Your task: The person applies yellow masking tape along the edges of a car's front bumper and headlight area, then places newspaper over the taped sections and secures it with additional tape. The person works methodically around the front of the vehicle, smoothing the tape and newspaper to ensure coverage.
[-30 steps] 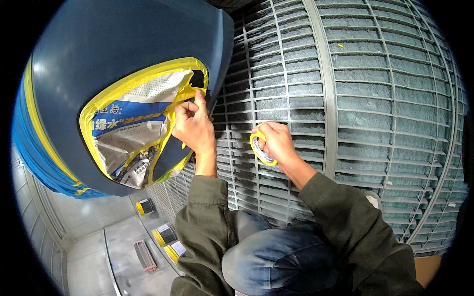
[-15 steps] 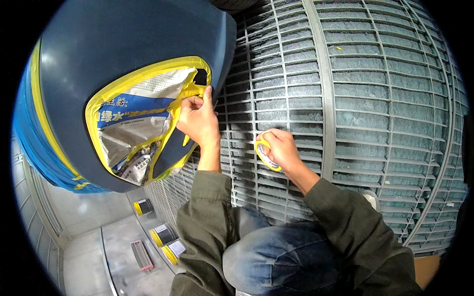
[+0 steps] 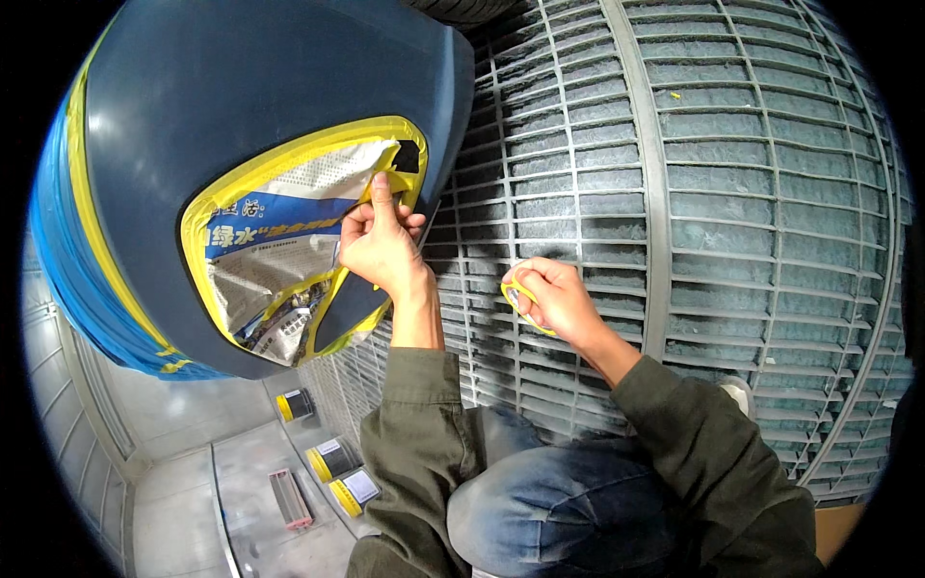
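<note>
So, compared with a second ago, our left hand point(image 3: 385, 252) has slid its thumb in from the corner of the opening toward the sheet side. That thumb points up along the yellow masking tape point(image 3: 299, 149) by the edge of the printed sheet point(image 3: 275, 270), other fingers curled in. Honestly we can't tell if it's pinching the tape or just pressing it.

Our right hand point(image 3: 561, 306) is closed around a tape roll point(image 3: 513, 295), well apart from the left one. The roll showed its ring more openly before; now it's turned nearly edge-on and mostly behind our fingers.

As for edges: the yellow tape follows the rim of the opening in the dark blue panel point(image 3: 260, 82), with a dark gap point(image 3: 409, 156) in the upper right corner, just beside our thumb. The panel's own right edge is near that hand too, and past it comes the metal grating point(image 3: 657, 193). Our room to move is over that grating, between the hands and out to the right. Below, our jeans-clad knee point(image 3: 554, 511) sits between both forearms.
</note>
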The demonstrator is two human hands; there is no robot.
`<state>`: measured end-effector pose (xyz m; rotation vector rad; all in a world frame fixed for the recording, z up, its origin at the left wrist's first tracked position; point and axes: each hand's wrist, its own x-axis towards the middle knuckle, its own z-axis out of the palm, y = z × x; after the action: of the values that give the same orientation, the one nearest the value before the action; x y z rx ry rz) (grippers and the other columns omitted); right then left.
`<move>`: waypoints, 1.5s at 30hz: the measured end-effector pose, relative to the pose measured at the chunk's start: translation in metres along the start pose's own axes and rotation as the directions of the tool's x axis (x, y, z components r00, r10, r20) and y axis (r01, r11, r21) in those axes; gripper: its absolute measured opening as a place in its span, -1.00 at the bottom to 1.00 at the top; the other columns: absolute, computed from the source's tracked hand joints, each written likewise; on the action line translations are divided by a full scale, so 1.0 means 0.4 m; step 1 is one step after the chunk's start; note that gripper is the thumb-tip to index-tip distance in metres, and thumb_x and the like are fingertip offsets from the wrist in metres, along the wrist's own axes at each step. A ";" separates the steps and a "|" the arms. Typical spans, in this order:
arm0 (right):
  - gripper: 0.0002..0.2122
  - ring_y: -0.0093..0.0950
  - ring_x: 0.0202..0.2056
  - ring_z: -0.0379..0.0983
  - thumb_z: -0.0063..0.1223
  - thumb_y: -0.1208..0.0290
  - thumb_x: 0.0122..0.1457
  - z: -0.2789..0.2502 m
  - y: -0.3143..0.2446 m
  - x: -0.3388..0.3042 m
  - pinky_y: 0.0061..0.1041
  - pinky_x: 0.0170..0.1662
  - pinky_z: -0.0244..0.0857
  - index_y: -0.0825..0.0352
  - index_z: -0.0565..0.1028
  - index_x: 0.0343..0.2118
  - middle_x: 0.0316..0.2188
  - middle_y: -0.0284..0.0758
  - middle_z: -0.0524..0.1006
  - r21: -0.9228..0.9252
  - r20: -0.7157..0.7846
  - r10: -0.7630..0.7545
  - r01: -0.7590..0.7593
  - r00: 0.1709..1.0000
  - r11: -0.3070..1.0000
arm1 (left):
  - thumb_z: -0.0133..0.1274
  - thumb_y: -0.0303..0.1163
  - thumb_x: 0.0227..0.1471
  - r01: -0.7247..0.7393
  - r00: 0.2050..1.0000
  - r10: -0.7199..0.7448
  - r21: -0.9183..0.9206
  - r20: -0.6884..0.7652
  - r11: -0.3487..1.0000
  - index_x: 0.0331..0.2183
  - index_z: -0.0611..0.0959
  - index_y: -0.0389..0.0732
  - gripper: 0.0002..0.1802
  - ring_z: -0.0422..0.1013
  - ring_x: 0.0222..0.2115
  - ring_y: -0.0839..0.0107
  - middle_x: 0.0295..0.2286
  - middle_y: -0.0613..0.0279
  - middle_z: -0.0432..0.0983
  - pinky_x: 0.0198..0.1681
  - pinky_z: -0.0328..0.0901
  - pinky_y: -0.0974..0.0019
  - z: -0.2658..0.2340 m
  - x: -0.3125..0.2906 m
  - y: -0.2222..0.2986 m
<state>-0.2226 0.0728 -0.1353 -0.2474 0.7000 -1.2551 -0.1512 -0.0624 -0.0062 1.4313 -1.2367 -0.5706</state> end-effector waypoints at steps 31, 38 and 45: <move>-0.74 -0.06 -0.32 0.59 0.10 0.19 0.19 0.162 -0.257 0.191 -0.14 -0.23 0.44 0.30 0.65 -0.31 -0.45 -0.05 0.61 -0.602 -0.009 -0.318 0.249 0.948 0.759 | 0.27 -0.44 0.05 -0.704 0.695 0.641 0.490 0.325 0.515 -0.34 0.73 -0.26 -0.89 0.37 -0.63 0.69 -0.60 0.34 0.59 -0.53 0.29 0.52 -0.022 0.015 0.045; -0.75 -0.07 -0.33 0.60 0.14 0.21 0.15 0.179 -0.282 0.213 -0.15 -0.22 0.46 0.30 0.68 -0.34 -0.46 -0.03 0.61 -0.652 -0.051 -0.347 0.232 0.936 0.721 | 0.30 -0.47 0.02 -0.784 0.573 0.731 0.507 0.370 0.358 -0.34 0.72 -0.25 -0.88 0.39 -0.63 0.66 -0.52 0.31 0.64 -0.54 0.29 0.55 -0.013 0.038 0.022; -0.74 -0.31 -0.54 0.61 0.15 0.22 0.18 0.170 -0.282 0.227 -0.36 -0.39 0.43 0.36 0.66 -0.35 -0.66 -0.14 0.57 -0.740 -0.049 -0.426 0.254 0.903 0.623 | 0.40 -0.38 -0.07 -0.635 0.727 0.657 0.558 0.199 0.535 -0.60 0.46 -0.22 -0.61 0.29 -0.68 0.65 -0.69 0.41 0.41 -0.57 0.26 0.53 0.008 0.016 0.030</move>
<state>-0.2573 -0.0606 -0.0539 -0.9514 1.3924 -1.3238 -0.1563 -0.0675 0.0059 1.3010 -1.8945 0.4186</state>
